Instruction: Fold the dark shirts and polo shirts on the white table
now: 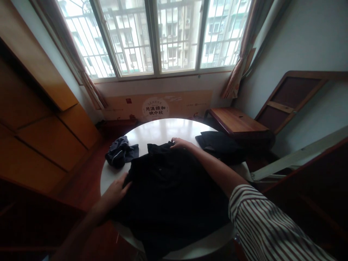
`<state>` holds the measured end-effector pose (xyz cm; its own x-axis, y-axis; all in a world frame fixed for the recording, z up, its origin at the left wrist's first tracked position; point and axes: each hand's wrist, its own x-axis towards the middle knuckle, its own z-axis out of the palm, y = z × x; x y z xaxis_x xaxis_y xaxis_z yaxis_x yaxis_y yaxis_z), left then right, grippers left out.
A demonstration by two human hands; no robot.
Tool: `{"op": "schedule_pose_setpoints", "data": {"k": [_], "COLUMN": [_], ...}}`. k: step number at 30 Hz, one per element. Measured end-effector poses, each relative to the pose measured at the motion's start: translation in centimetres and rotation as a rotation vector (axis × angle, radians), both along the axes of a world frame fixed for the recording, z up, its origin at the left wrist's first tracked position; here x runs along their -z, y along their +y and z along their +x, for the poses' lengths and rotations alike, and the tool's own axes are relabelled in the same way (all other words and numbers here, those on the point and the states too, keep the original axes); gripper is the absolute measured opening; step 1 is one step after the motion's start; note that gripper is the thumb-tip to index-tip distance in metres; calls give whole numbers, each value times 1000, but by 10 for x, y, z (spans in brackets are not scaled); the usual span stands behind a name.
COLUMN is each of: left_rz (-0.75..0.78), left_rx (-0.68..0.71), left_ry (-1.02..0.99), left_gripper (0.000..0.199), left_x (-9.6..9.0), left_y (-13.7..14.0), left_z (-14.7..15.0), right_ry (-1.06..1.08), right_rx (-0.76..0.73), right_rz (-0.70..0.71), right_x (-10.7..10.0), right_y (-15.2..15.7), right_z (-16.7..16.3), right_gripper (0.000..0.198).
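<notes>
At the bottom of the frame, the lower end of your black collared shirt [174, 192] reached past the near rim of the white round table [168, 128]. The shirt covered the middle of the tabletop, spread out with a small button [160, 169] showing, so its front probably faced up. Its long axis ran up the frame, leaning a little, and its collar [159, 148] pointed toward the window.

Your left hand [115, 190], left of centre, lay at the shirt's side edge near the shoulder, thumb and forefinger parted around dark cloth; I couldn't tell whether they gripped it. Your right hand [181, 143], in the middle of the frame, had its thumb and fingertips drawn close together at the collar, seemingly pinching its edge.

I judged the step in hand to be straightening the spread shirt. The next move called for a light pull on the collar while your left hand steadied the shoulder, keeping the cloth from bunching.

Beyond your left hand sat a crumpled dark garment [118, 152]; right of your right hand lay a folded black garment [220, 145]. Farther off, a wooden bench [239, 121] stood at centre right, below the barred window [176, 36].
</notes>
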<state>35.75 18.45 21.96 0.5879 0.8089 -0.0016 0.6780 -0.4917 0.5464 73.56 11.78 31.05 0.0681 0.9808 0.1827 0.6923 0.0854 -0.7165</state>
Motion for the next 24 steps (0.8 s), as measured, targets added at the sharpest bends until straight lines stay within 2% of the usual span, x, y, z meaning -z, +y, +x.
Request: {"op": "schedule_pose_setpoints", "data": {"k": [2,4,7,9,12,14,15,17,19,21,22,24], "left_rz": [50,119,304,428,565,695,749,786,707,592,556,530], "left_rx": [0,-20,-24,-10,-24,-119,-128,-11,274,550,654,746], "left_ry": [-78,-116,-154,-160,-112,-55,-38,-23,-21,-23,-9,20], "left_gripper": [40,39,37,38,35,40,39,32,23,20,21,32], "left_x": [-10,-31,-72,-101,-137,-151,-153,-143,-117,-80,-62,-30], "left_y": [0,9,50,94,156,173,170,140,87,30,5,-30], "left_z": [-2,-1,17,44,105,151,173,206,222,221,215,197], "right_ry": [8,11,11,-14,-91,-135,-173,-290,-419,-484,-502,-514], "right_rx": [8,23,83,232,566,691,700,622,458,290,231,112], "right_rz": [-6,-16,5,125,334,354,332,252,141,20,-51,-169], "right_x": [2,-3,-23,-42,-65,-71,-70,-62,-46,-27,-17,4], "right_y": [12,22,33,39,48,49,45,27,-5,-49,-73,-121], "right_z": [4,17,54,83,118,129,129,122,106,82,70,47], "right_gripper": [34,32,22,21,32,43,46,42,27,18,24,35]}}
